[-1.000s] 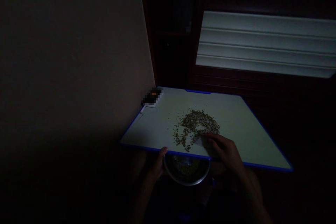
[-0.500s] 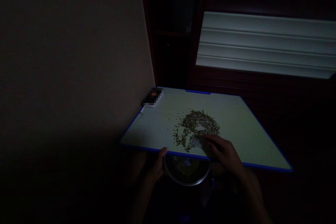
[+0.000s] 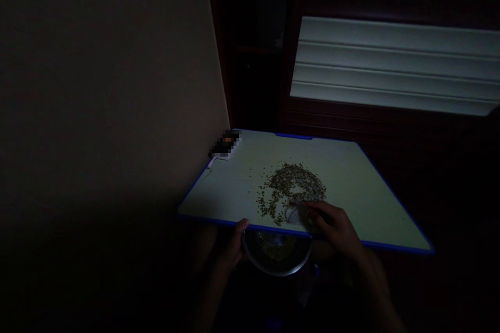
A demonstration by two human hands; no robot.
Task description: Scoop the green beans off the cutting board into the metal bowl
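Observation:
Small dark seeds or grains (image 3: 291, 179) lie spread in a rough ring on a pale board (image 3: 375, 203) with a blue edge. My right hand (image 3: 338, 223) rests low over the board, its fingers curled down at the near side of the grains. Its fingertips are in shadow, so what they pinch is not clear. My left hand (image 3: 236, 242) is closed at the left rim of a metal bowl (image 3: 279, 273), with the thumb up against the board's near edge. Under that edge the bowl is partly hidden, and more grains show inside it.
A phone-like device (image 3: 226, 145), its screen blurred out, sits at the board's far left corner with a white cable. A plain wall (image 3: 117, 88) rises close on the left. Behind stands a dark wooden door or cabinet with pale slats (image 3: 390, 65). The room is very dim.
The right hand's fingers have shifted very slightly beside the grains, and a pale bare patch shows near them. The left hand, bowl and board look almost the same.

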